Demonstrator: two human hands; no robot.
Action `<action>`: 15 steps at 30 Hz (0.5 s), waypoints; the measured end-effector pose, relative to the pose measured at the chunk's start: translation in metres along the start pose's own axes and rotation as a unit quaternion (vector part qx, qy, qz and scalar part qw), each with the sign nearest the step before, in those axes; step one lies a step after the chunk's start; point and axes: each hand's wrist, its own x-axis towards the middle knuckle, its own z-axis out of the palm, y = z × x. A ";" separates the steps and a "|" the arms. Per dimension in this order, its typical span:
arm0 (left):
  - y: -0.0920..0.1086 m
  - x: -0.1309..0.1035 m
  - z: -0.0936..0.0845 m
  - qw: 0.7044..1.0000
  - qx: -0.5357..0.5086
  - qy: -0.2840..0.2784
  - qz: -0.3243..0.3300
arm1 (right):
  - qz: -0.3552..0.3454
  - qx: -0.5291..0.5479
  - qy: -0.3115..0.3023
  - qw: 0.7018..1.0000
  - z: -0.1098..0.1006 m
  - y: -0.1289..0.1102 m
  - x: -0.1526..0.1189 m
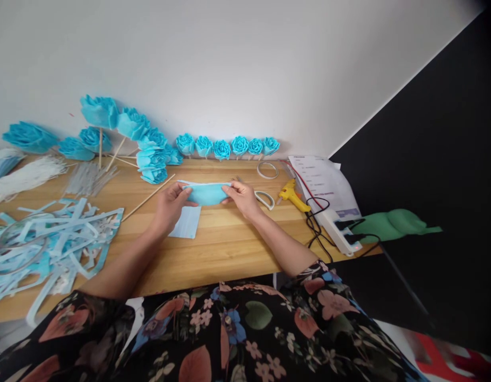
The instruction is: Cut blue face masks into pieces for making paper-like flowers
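Between my two hands a folded piece of light-blue fabric [207, 194], with a paler upper edge, is held stretched out above the table. My left hand [171, 204] pinches its left end. The right end is gripped by the thumb and fingers of my right hand [242, 197]. Below the fabric, a pale blue square sheet [186, 223] lies flat on the wood, partly covered by my left hand. A thin wooden stick [149, 197] rests left of my left hand. Just past my right hand are scissors [265, 200], only their pale handle showing clearly.
Blue fabric flowers on sticks [221, 149] line the wall. Cut strips [70, 239] are heaped at the left, near white bundles [30, 178]. A tape roll [267, 170], a yellow glue gun [293, 196], papers [320, 178] and a power strip [338, 233] with cables occupy the right.
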 end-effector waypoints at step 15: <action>0.000 0.002 -0.004 0.984 -0.149 -0.081 -0.055 | -0.003 0.075 -0.015 0.997 0.004 -0.011 -0.005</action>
